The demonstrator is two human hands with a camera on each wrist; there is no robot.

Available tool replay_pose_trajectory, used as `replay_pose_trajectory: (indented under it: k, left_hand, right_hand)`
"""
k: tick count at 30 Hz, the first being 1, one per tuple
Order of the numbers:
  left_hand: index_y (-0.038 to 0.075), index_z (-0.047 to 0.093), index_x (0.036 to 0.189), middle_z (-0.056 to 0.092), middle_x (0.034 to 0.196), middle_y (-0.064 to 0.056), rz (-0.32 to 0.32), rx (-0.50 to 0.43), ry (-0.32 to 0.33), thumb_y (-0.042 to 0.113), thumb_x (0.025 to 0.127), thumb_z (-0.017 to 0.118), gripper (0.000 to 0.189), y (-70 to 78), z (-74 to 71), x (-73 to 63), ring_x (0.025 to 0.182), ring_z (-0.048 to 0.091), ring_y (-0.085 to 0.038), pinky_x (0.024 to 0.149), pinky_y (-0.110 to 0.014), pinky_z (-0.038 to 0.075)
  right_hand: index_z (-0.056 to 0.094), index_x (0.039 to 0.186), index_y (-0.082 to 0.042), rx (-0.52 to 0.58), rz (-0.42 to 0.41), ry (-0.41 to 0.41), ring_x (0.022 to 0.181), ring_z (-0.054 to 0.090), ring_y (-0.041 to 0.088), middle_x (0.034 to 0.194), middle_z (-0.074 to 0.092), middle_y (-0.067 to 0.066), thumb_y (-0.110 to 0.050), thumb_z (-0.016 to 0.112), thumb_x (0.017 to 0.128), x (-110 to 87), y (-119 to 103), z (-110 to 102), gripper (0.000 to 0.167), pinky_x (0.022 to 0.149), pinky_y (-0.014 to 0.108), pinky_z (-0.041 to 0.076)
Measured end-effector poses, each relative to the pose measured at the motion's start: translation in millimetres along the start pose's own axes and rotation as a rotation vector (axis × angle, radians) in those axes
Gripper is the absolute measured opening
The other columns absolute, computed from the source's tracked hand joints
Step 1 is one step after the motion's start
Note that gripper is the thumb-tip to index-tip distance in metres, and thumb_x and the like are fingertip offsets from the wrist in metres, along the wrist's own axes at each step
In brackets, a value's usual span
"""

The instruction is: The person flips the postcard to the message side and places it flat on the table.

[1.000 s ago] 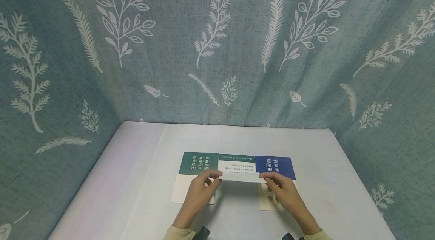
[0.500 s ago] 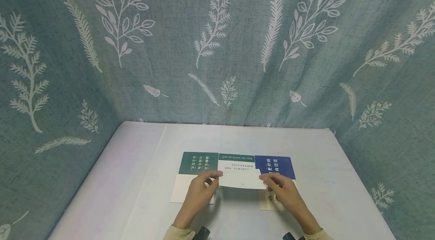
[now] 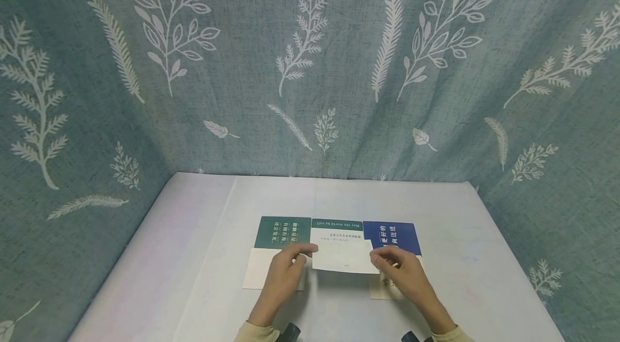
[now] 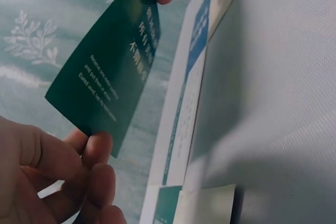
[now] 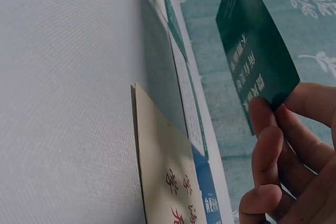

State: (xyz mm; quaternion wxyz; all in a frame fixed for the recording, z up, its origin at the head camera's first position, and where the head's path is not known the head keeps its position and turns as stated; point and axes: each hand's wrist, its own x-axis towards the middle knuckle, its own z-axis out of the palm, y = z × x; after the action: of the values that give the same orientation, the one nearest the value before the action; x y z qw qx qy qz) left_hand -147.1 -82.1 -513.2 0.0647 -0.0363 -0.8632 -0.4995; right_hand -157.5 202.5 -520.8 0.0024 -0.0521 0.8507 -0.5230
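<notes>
Between my two hands a card point(image 3: 343, 257) is held up above the table, its pale face showing in the head view. Its other face, dark green with pale printed characters, shows in the left wrist view as the green card side point(image 4: 113, 72). My left hand point(image 3: 284, 273) pinches the left end between thumb and fingers; my right hand point(image 3: 406, 274) pinches the right end. Behind and below lie a green-and-white card point(image 3: 283, 231), a white card with a green band point(image 3: 336, 224) and a blue-and-cream card point(image 3: 404, 237). The held card partly covers the middle one.
The cards lie side by side on a white table point(image 3: 213, 256). A teal leaf-patterned curtain point(image 3: 252, 62) encloses the back and both sides. Dark wrist camera parts point(image 3: 289, 332) show at the bottom edge.
The held card has tilted from nearly edge-on, so more of its pale face shows and its near edge sits lower in the head view. Both hands have stayed almost in place.
</notes>
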Motion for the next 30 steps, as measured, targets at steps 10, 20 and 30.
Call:
replay_pose_trajectory:
  k: [10,20,30]
  left_hand:
    - [0.019,0.076,0.106,0.070,0.098,0.009,0.030,0.042,0.044,0.026,0.096,0.069,0.014,1.3,2.2,-0.9,0.083,0.060,-0.006,0.072,-0.025,0.051]
    - [0.021,0.074,0.103,0.073,0.097,0.013,0.091,0.116,0.155,0.020,0.090,0.077,0.014,6.6,3.8,-0.8,0.079,0.060,-0.001,0.069,-0.027,0.054]
    - [0.020,0.074,0.103,0.073,0.094,0.011,0.119,0.059,0.205,0.016,0.089,0.078,0.015,14.6,1.3,0.6,0.073,0.058,-0.003,0.063,-0.023,0.049]
  right_hand:
    - [0.058,0.137,-0.011,0.102,0.013,-0.008,0.078,0.063,0.015,0.094,0.074,0.002,-0.020,0.078,0.090,-2.4,-3.7,2.6,0.052,0.067,0.025,0.049]
    - [0.065,0.131,-0.015,0.033,-0.056,0.065,0.075,0.063,0.013,0.098,0.073,-0.001,-0.027,0.078,0.091,-6.1,-5.9,5.3,0.044,0.060,0.026,0.051]
    - [0.062,0.134,-0.026,0.016,-0.192,0.172,0.070,0.061,0.013,0.095,0.074,-0.005,-0.020,0.076,0.093,-8.7,-12.0,4.9,0.044,0.055,0.024,0.047]
